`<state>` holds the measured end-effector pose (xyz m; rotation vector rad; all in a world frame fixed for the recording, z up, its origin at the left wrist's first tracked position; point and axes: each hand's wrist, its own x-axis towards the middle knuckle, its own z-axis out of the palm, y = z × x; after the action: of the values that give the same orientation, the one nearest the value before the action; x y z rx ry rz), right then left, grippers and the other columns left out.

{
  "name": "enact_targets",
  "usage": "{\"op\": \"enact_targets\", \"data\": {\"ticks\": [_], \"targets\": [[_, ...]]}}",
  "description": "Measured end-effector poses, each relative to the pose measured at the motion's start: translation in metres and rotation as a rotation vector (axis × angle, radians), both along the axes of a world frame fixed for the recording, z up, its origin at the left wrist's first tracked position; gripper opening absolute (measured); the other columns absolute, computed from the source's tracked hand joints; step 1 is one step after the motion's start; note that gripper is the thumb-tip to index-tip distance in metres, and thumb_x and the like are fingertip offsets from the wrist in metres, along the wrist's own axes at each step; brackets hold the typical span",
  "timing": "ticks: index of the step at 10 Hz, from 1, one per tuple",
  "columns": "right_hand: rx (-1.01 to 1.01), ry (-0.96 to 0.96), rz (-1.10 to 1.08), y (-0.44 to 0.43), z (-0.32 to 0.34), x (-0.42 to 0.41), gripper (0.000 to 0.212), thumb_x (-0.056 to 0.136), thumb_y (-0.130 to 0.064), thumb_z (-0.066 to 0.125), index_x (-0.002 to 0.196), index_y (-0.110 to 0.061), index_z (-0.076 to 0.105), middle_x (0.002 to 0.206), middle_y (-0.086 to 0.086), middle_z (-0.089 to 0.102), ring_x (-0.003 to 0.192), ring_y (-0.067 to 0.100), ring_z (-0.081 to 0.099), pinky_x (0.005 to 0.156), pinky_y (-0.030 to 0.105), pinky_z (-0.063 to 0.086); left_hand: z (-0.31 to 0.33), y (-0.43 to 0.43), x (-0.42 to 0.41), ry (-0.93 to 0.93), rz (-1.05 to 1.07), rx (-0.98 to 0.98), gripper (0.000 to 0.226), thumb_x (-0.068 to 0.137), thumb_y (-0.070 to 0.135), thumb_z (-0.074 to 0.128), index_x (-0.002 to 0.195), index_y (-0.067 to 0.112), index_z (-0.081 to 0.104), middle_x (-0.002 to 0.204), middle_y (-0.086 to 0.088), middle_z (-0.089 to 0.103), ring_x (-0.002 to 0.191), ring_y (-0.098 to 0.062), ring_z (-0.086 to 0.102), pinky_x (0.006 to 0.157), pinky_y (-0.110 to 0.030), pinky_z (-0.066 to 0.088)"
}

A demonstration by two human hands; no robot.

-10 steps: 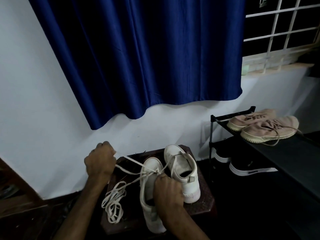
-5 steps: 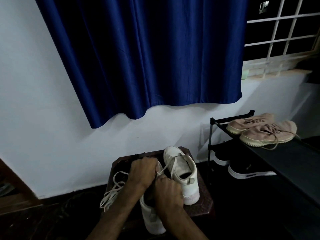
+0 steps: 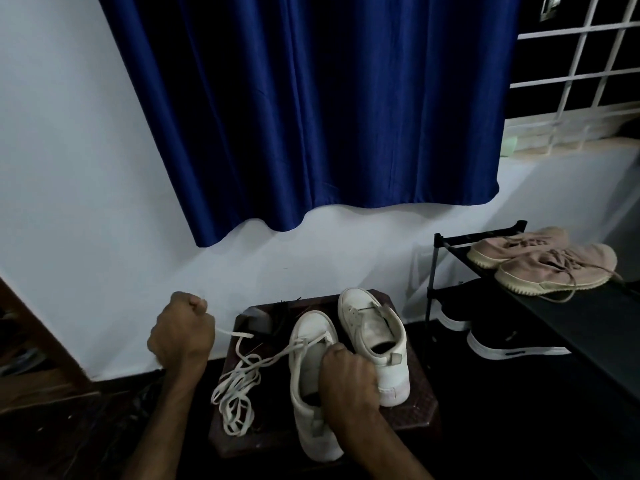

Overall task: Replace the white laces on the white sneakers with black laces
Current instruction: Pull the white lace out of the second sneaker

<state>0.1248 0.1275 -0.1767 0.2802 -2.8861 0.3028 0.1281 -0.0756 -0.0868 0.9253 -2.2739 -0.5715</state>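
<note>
Two white sneakers stand on a dark brown stool (image 3: 420, 407). My right hand (image 3: 348, 379) grips the tongue and collar of the nearer sneaker (image 3: 310, 386). My left hand (image 3: 181, 336), a fist out to the left of the stool, pinches a white lace (image 3: 239, 375). That lace runs taut from the nearer sneaker's front eyelets to the fist, and its slack lies coiled on the stool's left side. The farther sneaker (image 3: 372, 337) shows no lace. Something dark, possibly black laces (image 3: 278, 315), lies at the stool's back edge.
A black shoe rack (image 3: 588, 317) stands on the right with pink sneakers (image 3: 550, 268) on top and black shoes (image 3: 509, 344) below. A blue curtain (image 3: 311, 109) hangs on the white wall behind. Brown wooden furniture (image 3: 31, 355) sits at the far left.
My left hand has gone from the nearer sneaker's eyelets out to the left, pulling a length of white lace free. My right hand stays on the sneaker.
</note>
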Motion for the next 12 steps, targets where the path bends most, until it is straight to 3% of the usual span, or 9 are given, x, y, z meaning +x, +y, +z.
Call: {"op": "enact_targets", "data": {"ticks": [1,3,4,6,7,8,9,10,12], "targets": [[0.041,-0.01,-0.004,0.002,-0.01,-0.004,0.016,0.061,-0.017,0.08,0.063,-0.011,0.065,0.051,0.003,0.06,0.041,0.018,0.059,0.04,0.023,0.039,-0.01,-0.005,0.006,0.071,0.006,0.063,0.008,0.09,0.015,0.059,0.099,0.014,0.059,0.098,-0.018,0.067,0.092,-0.042,0.06,0.074,-0.039,0.04],[0.101,-0.087,0.05,0.006,0.036,0.012,0.014,0.075,-0.017,0.071,0.084,-0.007,0.065,0.07,0.007,0.069,0.06,0.019,0.069,0.046,0.026,0.044,-0.048,0.029,0.025,-0.009,-0.395,0.071,0.018,0.091,0.016,0.058,0.099,0.031,0.058,0.094,0.0,0.066,0.089,-0.028,0.064,0.074,-0.037,0.049],[0.065,0.086,0.041,0.01,0.045,0.016,0.027,0.051,-0.005,0.076,0.075,-0.006,0.065,0.069,0.014,0.06,0.056,0.028,0.061,0.036,0.028,0.042,-0.072,0.047,0.034,-0.095,-0.454,0.059,0.012,0.092,0.022,0.055,0.096,0.029,0.065,0.102,0.006,0.064,0.094,-0.021,0.064,0.077,-0.033,0.049],[0.261,0.173,0.298,0.009,0.039,-0.011,0.026,0.069,-0.009,0.04,0.081,-0.014,0.063,0.093,0.009,0.058,0.091,0.031,0.049,0.08,0.042,0.049,-0.085,0.065,0.051,-0.272,-0.415,-0.086,0.034,0.099,0.051,0.037,0.101,0.026,0.059,0.099,0.001,0.069,0.098,-0.018,0.065,0.075,-0.033,0.047],[0.189,0.096,0.247,0.004,0.04,-0.015,0.022,0.045,-0.014,0.075,0.064,-0.02,0.065,0.079,0.003,0.056,0.077,0.026,0.055,0.064,0.041,0.055,-0.079,0.075,0.058,-0.13,-0.424,0.068,0.043,0.093,0.066,0.031,0.098,0.031,0.056,0.09,0.008,0.068,0.088,-0.006,0.063,0.066,-0.025,0.044],[0.092,0.161,0.277,0.002,0.036,-0.011,0.02,0.054,-0.017,0.074,0.07,-0.022,0.064,0.085,0.0,0.055,0.081,0.023,0.056,0.065,0.036,0.052,-0.078,0.09,0.059,0.026,-0.605,0.476,0.046,0.079,0.079,0.042,0.101,0.039,0.052,0.093,0.018,0.066,0.085,0.005,0.061,0.071,-0.021,0.046],[0.045,0.115,0.304,0.002,0.032,-0.014,0.014,0.071,-0.017,0.065,0.084,-0.02,0.063,0.097,0.001,0.052,0.091,0.024,0.052,0.072,0.035,0.047,-0.091,0.1,0.054,0.136,-0.66,0.693,0.044,0.072,0.068,0.055,0.104,0.037,0.052,0.093,0.017,0.069,0.084,0.002,0.065,0.079,-0.037,0.053],[0.077,0.121,0.262,0.003,0.026,-0.018,0.025,0.059,-0.027,0.075,0.078,-0.023,0.058,0.09,0.002,0.053,0.081,0.024,0.053,0.063,0.038,0.049,-0.105,0.107,0.052,0.33,-0.589,0.759,0.038,0.072,0.054,0.056,0.102,0.031,0.056,0.092,0.011,0.069,0.086,-0.005,0.066,0.079,-0.044,0.053],[0.093,0.294,0.209,0.003,0.026,-0.02,0.026,0.079,-0.036,0.045,0.082,-0.016,0.06,0.101,0.006,0.054,0.091,0.029,0.053,0.071,0.046,0.048,-0.12,0.118,0.048,0.516,-0.495,0.593,0.028,0.079,0.049,0.05,0.1,0.032,0.059,0.098,0.016,0.064,0.093,-0.002,0.061,0.074,-0.016,0.045]]}}
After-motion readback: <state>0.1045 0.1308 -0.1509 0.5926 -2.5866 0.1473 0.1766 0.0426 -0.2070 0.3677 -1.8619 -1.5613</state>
